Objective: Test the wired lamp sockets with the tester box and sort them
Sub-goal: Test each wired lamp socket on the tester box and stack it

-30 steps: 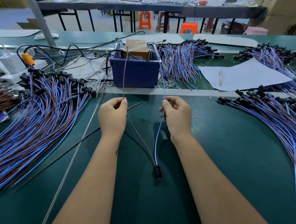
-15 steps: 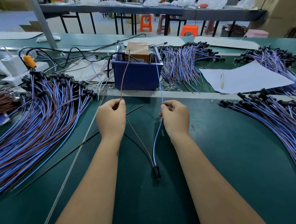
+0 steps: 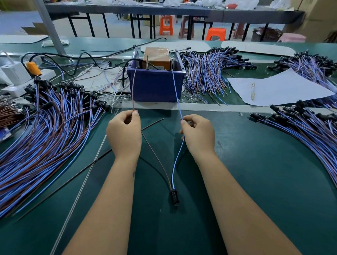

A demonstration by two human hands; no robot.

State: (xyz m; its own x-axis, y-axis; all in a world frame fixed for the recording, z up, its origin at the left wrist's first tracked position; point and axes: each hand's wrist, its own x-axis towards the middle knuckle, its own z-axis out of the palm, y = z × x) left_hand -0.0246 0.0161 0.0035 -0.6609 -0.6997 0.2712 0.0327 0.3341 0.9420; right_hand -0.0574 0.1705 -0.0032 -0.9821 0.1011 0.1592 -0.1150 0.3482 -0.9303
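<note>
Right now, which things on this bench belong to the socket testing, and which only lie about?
In use:
- black lamp socket with a brown wire held by the left hand and a blue wire held by the right hand
- blue plastic tester box
- heaps of wired sockets

Lying about:
- white paper sheet with a pen
- orange plug

Tester box [image 3: 156,57] in bin [image 3: 155,87], behind socket [image 3: 174,197].
</note>
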